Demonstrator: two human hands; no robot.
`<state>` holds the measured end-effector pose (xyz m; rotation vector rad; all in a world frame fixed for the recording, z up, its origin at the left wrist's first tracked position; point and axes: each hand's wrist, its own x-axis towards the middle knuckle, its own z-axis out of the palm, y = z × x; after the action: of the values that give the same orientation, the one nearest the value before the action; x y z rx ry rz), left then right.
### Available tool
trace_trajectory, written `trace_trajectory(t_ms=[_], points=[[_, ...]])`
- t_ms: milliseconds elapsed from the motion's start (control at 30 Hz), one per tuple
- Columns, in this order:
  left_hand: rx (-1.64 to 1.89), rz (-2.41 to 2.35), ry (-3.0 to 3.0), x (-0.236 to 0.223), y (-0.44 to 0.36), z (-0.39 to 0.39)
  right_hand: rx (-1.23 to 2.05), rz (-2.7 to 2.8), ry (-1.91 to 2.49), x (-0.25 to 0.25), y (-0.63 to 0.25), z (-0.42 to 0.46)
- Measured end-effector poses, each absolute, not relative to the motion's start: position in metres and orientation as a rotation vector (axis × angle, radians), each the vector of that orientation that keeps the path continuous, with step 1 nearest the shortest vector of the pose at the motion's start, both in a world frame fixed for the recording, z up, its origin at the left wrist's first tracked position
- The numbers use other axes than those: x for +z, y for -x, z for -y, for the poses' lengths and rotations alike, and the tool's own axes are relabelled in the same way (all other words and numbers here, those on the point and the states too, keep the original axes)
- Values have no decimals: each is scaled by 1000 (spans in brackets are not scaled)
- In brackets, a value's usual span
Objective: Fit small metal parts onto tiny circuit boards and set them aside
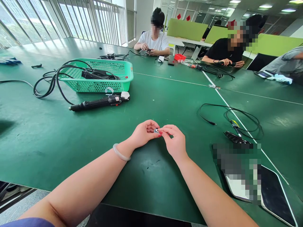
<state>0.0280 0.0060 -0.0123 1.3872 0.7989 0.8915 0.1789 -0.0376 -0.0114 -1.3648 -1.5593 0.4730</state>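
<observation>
Barred windows [71, 19] let daylight in at the upper left, beside a pale wall [145, 15]. Lime-green partitions [184, 30] cross the upper right under lit ceiling lamps [265, 6]. A green tabletop [94, 132] fills the middle; the lower-left floor [26, 204] seems grey and speckled.

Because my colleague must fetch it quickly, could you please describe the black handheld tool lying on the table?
On the green table, look for the mint-green perforated basket. Along its near side lies the black handheld tool. Unlike the black gear inside the basket, it is outside, long and straight, with a whitish patch at its right-hand end.
</observation>
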Motion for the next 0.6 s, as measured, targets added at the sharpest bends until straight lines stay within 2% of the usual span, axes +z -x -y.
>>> trace_trajectory(t_ms=[233,433,600], points=[[892,-787,-1350,-11,-28,-7,466,1552,1416,-9,-180,38],[919,-819,-1390,-12,-29,-6,200,1714,1406,-6,-183,39],[930,-825,-1395,-12,-29,-5,167,1755,1388,-5,-184,39]])
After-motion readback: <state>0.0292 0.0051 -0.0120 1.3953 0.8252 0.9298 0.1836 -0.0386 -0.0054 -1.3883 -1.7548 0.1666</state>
